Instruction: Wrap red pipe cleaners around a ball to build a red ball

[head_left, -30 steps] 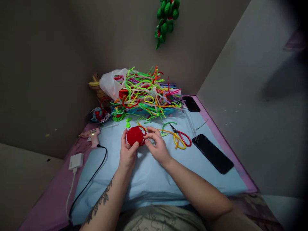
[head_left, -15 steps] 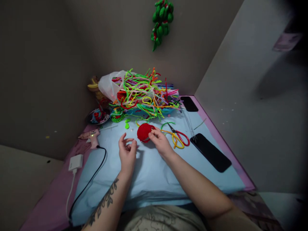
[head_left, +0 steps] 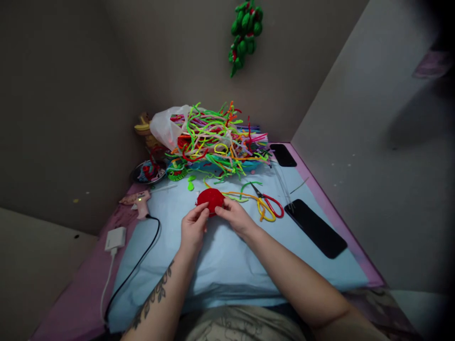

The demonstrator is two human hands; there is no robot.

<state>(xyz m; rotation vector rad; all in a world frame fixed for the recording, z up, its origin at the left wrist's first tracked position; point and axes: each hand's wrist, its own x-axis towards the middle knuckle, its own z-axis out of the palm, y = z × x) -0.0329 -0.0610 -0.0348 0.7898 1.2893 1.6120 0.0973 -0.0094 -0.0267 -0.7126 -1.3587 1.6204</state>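
Note:
A round red fuzzy piece [head_left: 210, 199], made of coiled pipe cleaner, sits between both hands over the light blue sheet [head_left: 227, 255]. My left hand [head_left: 194, 229] pinches its lower left edge with thumb and fingertips. My right hand [head_left: 235, 217] grips its right side, fingers curled round the rim. Just behind lies a big heap of coloured pipe cleaners [head_left: 216, 142].
Red-handled scissors [head_left: 270, 202] and loose yellow and green pipe cleaners lie right of the hands. Two black phones [head_left: 315, 228] [head_left: 283, 155] rest along the right edge. A pink glue gun [head_left: 139, 202] with a black cord and a white adapter [head_left: 115, 238] sit left. A green ornament [head_left: 245, 33] hangs on the wall.
Half a second ago only my right hand held the red piece and my left hand was open beside it. My left hand has now closed on the piece again.

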